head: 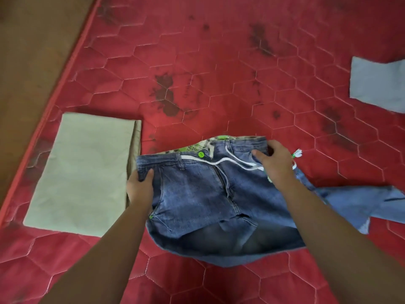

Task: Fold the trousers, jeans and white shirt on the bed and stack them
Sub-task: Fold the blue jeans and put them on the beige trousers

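Note:
Blue jeans (197, 194) with a white drawstring and a green button lie front side up in the middle of the red bed, waistband away from me. My left hand (140, 185) grips the waistband's left corner. My right hand (271, 161) holds the waistband's right side. A leg of the jeans trails off to the right. Folded beige trousers (81, 172) lie flat to the left of the jeans. A pale grey-white cloth (377, 84), perhaps the shirt, lies at the far right edge, partly out of view.
The red quilted mattress (219, 73) with dark stains stretches ahead. Its left edge (54, 93) borders a brown floor or board (28, 51).

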Available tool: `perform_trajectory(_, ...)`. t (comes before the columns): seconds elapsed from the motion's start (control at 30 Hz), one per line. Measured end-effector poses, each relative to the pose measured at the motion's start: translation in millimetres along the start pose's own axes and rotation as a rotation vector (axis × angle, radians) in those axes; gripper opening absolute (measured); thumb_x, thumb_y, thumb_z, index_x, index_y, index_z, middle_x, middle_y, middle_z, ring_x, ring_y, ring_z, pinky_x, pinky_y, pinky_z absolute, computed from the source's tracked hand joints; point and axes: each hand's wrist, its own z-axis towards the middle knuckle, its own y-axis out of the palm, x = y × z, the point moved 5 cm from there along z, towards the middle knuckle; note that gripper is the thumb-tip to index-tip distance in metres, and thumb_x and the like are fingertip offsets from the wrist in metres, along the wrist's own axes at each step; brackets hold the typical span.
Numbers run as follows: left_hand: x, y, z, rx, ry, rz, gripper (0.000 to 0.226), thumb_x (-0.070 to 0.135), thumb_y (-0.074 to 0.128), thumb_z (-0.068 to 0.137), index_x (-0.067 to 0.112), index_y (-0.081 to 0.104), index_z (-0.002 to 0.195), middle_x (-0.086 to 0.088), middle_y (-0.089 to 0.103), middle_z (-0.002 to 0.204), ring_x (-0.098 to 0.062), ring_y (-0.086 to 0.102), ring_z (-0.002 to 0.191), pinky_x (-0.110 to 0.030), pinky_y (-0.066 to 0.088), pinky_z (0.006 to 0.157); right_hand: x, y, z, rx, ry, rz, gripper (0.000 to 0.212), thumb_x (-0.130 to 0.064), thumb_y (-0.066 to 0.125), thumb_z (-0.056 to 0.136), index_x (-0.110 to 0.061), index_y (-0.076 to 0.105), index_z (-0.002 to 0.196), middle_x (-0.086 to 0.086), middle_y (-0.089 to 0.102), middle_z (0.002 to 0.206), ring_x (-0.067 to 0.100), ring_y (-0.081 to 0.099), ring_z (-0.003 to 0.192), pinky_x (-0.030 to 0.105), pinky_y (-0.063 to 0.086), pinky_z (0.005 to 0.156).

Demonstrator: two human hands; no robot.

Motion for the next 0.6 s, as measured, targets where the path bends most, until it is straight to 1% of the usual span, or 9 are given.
perform_trajectory(0.1,43.5,-14.1,-25.2,-0.052,0.103,0.036,0.003,0.014,0.061,0.087,0.012,0.062,0.089,-0.001,0.064,0.078,-0.023,0.060,0.077,-0.031,0.048,0.069,-30.8,-36.2,-32.9,0.039,-0.059,0.017,0.011,-0.012,0.067,0.081,-0.012,0.061,0.091,-0.001,0.057,0.081,0.017,0.050,0.078,0.022,0.033,0.070)
perform_trajectory(0.17,83.0,-19.8,-45.9,-0.078,0.181,0.025,0.004,0.013,0.061,0.087,0.011,0.064,0.089,-0.002,0.064,0.078,-0.022,0.060,0.076,-0.029,0.046,0.068,-58.6,-69.1,-49.9,0.103,-0.106,0.005,0.011,-0.012,0.068,0.080,-0.009,0.063,0.089,0.001,0.057,0.080,0.018,0.050,0.076,0.022,0.032,0.067)
perform_trajectory(0.23,130.9,-21.4,-70.5,-0.134,0.277,-0.024,0.006,0.012,0.061,0.087,0.013,0.065,0.091,0.001,0.065,0.078,-0.015,0.060,0.073,-0.026,0.048,0.067,-91.6,-109.4,-66.8,0.179,-0.155,0.030,0.011,-0.011,0.068,0.080,-0.007,0.063,0.088,0.005,0.059,0.081,0.019,0.051,0.075,0.024,0.032,0.065)
perform_trajectory(0.33,211.0,-23.1,-110.2,-0.191,0.430,-0.061,0.004,0.011,0.060,0.087,0.015,0.062,0.086,0.010,0.060,0.072,-0.004,0.054,0.065,-0.022,0.042,0.060,-142.5,-176.8,-95.2,0.303,-0.219,0.093,0.009,-0.009,0.068,0.079,-0.010,0.061,0.084,0.012,0.060,0.084,0.024,0.053,0.076,0.033,0.041,0.070)
perform_trajectory(0.4,267.4,-28.9,-137.1,-0.218,0.526,-0.132,0.005,0.007,0.061,0.085,0.012,0.061,0.085,0.009,0.058,0.069,-0.007,0.050,0.063,-0.022,0.041,0.059,-176.7,-223.9,-115.8,0.400,-0.263,0.137,0.012,-0.007,0.067,0.079,-0.014,0.058,0.081,0.018,0.060,0.086,0.028,0.055,0.080,0.037,0.042,0.074)
perform_trajectory(0.43,296.1,-33.4,-150.6,-0.235,0.576,-0.161,0.004,0.004,0.061,0.085,0.008,0.061,0.084,0.005,0.058,0.068,-0.010,0.049,0.064,-0.019,0.041,0.058,-194.3,-248.0,-127.3,0.457,-0.291,0.149,0.012,-0.007,0.066,0.080,-0.014,0.057,0.081,0.019,0.060,0.087,0.029,0.056,0.081,0.036,0.042,0.074)
perform_trajectory(0.5,354.8,-44.9,-184.2,-0.267,0.703,-0.187,0.003,0.001,0.060,0.084,0.002,0.062,0.086,-0.003,0.059,0.072,-0.012,0.050,0.066,-0.012,0.040,0.057,-231.8,-297.3,-153.6,0.572,-0.363,0.154,0.008,-0.007,0.066,0.080,-0.010,0.059,0.082,0.018,0.061,0.088,0.027,0.054,0.081,0.028,0.037,0.071)
perform_trajectory(0.53,384.5,-52.3,-202.4,-0.278,0.771,-0.215,0.005,0.000,0.060,0.084,0.000,0.063,0.088,-0.006,0.060,0.076,-0.013,0.051,0.068,-0.014,0.042,0.061,-252.7,-322.3,-167.7,0.624,-0.404,0.153,0.007,-0.008,0.066,0.080,-0.008,0.059,0.083,0.017,0.061,0.089,0.025,0.053,0.080,0.026,0.035,0.070)
perform_trajectory(0.6,443.6,-72.5,-241.8,-0.298,0.895,-0.304,0.007,0.001,0.060,0.084,0.001,0.064,0.090,-0.008,0.063,0.081,-0.016,0.054,0.073,-0.027,0.046,0.070,-293.9,-368.7,-193.4,0.696,-0.476,0.174,0.008,-0.010,0.067,0.080,-0.013,0.059,0.083,0.015,0.062,0.090,0.025,0.055,0.082,0.028,0.038,0.073)
